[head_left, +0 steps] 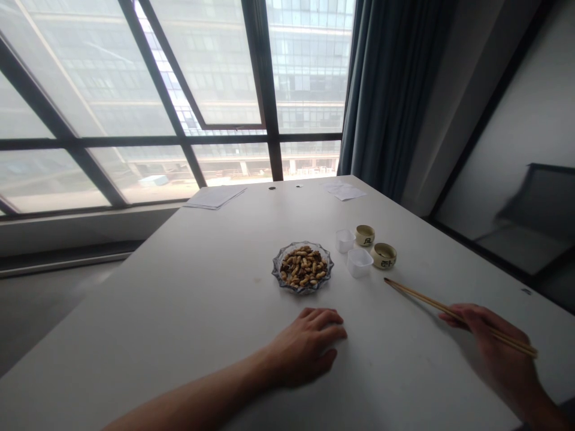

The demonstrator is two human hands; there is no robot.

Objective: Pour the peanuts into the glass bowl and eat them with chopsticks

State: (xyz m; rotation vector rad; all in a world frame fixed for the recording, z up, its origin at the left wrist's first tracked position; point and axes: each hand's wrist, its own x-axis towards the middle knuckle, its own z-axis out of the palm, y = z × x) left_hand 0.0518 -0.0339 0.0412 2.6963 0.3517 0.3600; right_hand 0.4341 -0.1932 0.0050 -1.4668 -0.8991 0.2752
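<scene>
1. Toward the right edge of the table (179, 287), our right hand (494, 341) pinches a pair of wooden chopsticks (417, 294) between thumb and fingers; the two sticks lie close together and grip nothing.
2. Short of the table's middle, our left hand (309, 344) lies palm down, its fingers loosely spread and bent, holding nothing.
3. Just beyond the left hand, well inside the table's edges, sits the scalloped glass dish (275, 269) heaped with unshelled peanuts (303, 263).
4. Between that dish and the table's right edge stand four small vessels: the nearer clear plastic cup (354, 269), the farther clear plastic cup (344, 242), the nearer ceramic cup (376, 262) and the farther ceramic cup (360, 240).
5. We judge this a ready pose with the chopsticks: their tips point at the nearer ceramic cup, just short of it. Any pick with them calls for parting the tips and steadying the hand.
6. We cannot tell whether the tips touch the tabletop. Dark bits among the peanuts are hard to name, as is a dark spot inside the nearer ceramic cup. Our right fingers partly hide one another, and the table's near edge is cut off.
</scene>
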